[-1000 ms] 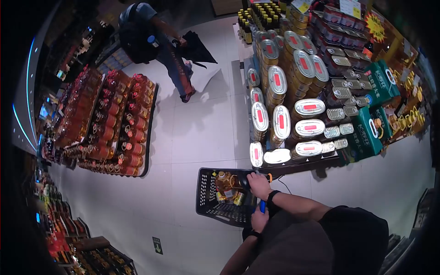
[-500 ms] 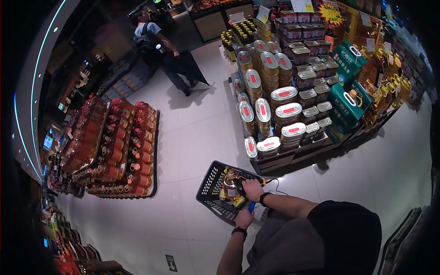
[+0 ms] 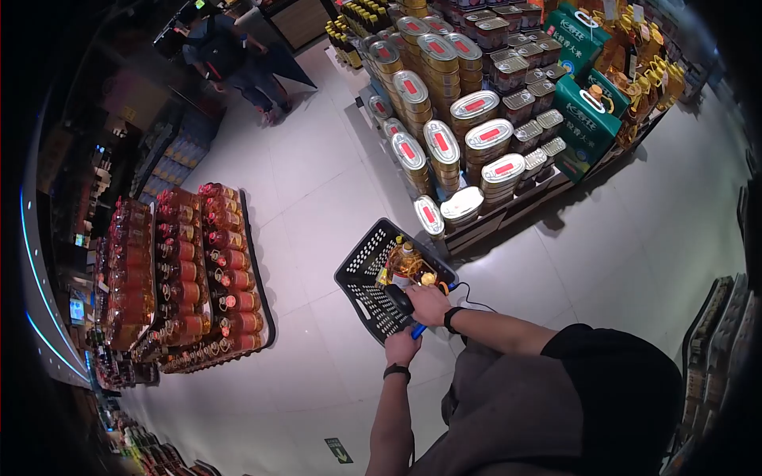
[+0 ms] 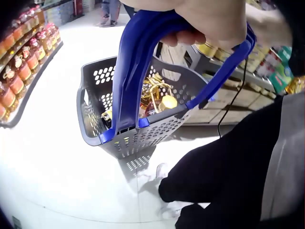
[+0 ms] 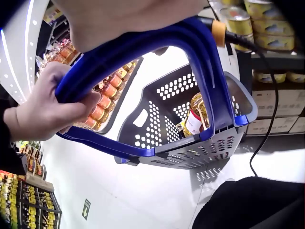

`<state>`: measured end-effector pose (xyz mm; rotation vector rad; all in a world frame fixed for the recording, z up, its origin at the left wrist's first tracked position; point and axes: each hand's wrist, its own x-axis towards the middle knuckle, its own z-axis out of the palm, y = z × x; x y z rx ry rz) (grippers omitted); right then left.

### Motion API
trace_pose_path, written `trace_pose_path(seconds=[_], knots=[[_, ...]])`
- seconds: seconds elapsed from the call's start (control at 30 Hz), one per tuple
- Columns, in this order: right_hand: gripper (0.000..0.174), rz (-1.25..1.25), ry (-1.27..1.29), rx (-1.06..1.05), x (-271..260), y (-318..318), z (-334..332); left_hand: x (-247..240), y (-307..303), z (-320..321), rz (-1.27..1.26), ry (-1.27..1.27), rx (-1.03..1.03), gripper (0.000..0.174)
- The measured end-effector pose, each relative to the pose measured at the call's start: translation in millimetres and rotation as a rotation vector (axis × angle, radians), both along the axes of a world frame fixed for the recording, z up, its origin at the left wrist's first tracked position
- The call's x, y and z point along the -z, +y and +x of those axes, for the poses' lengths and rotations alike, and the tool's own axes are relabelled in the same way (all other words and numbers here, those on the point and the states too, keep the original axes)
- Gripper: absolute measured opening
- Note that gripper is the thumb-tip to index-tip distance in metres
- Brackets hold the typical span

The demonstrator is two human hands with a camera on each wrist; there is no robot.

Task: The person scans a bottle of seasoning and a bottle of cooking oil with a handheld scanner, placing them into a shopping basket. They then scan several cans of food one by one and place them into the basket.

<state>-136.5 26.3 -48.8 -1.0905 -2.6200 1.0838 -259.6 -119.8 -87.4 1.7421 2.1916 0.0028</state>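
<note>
The black perforated basket (image 3: 369, 301) hangs below both hands, its blue handle (image 4: 131, 62) raised. My left hand (image 3: 402, 347) grips one side of that handle; in the right wrist view its fingers (image 5: 88, 102) curl round the blue bar. My right hand (image 3: 429, 304) is closed over another part of the handle, beside a dark rounded object (image 3: 398, 299) with a cable nearby. Inside the basket lie a bottle of golden liquid (image 3: 406, 262) with a red and white label (image 5: 193, 122) and small yellow packages (image 3: 383, 278). The palms are hidden.
Stacked oval tins (image 3: 441, 143) fill a display at the basket's upper right, with green boxes (image 3: 587, 127) beyond. Tiered red-labelled bottles (image 3: 182, 278) stand left. A person (image 3: 230, 59) is at the upper left. Tiled floor (image 3: 309, 190) lies between the displays.
The view has turned and shifted; the tin display and basket appear higher in the head view. The other person is farther off at upper left. Both hands still hold the handle.
</note>
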Motion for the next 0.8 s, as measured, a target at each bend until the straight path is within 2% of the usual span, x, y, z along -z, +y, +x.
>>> trace_pose_path(seconds=[0.13, 0.23, 0.43, 0.6, 0.8], knots=[[0.042, 0.071, -0.013, 0.025, 7, 16, -38, -16, 28, -39, -0.055, -0.109, -0.136, 0.030], [0.043, 0.043, -0.006, 0.040, 3, 38, -67, -14, 52, -71, -0.116, -0.110, -0.139, 0.029], [0.045, 0.055, 0.003, 0.105, 1, 96, -136, -18, 122, -150, -0.086, -0.106, -0.068, 0.030], [0.039, 0.059, 0.003, 0.189, 6, 163, -204, -14, 190, -222, -0.019, -0.089, 0.009, 0.028], [0.035, 0.111, 0.017, 0.324, 21, 268, -300, -24, 308, -318, 0.002, -0.135, 0.039, 0.028]])
